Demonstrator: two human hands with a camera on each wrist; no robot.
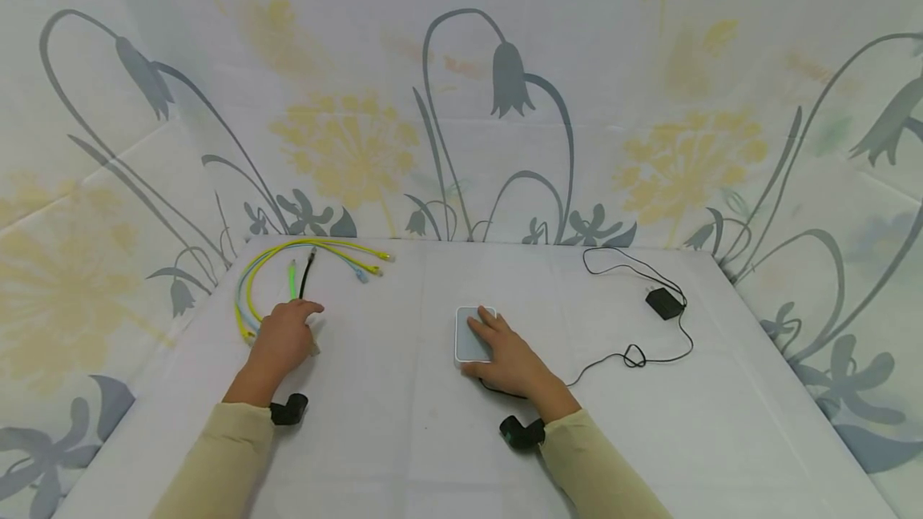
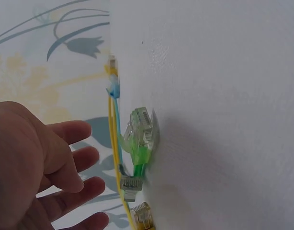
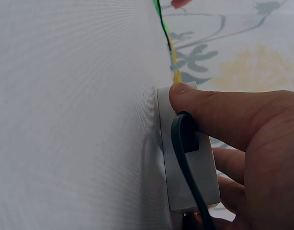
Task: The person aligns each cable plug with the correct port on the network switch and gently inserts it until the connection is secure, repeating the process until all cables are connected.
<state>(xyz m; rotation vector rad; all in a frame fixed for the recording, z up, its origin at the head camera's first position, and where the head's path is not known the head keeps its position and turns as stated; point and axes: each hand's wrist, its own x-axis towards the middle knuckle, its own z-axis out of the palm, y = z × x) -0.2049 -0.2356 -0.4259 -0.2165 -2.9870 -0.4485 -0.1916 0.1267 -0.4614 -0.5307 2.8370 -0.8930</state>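
Observation:
My right hand (image 1: 508, 359) holds a small white box (image 1: 472, 335) with a grey top on the table. Its thumb (image 3: 185, 96) touches the side edge, while the other fingers reach across the top and far side. A dark cord (image 3: 187, 172) bends across the box's side in the right wrist view. My left hand (image 1: 284, 339) is over the network cables with fingers apart, holding nothing. Near it lie a green cable (image 1: 292, 283) with a clear plug (image 2: 140, 127) and a black cable (image 1: 306, 275), their lower parts hidden by the hand.
Yellow cables (image 1: 288, 245) and a light blue cable (image 1: 353, 267) curve together at the table's back left. A black power adapter (image 1: 663, 303) lies at the right, its thin black cord (image 1: 630, 356) running toward the box. A flower-printed cloth (image 1: 461, 102) stands behind the white table (image 1: 404, 439).

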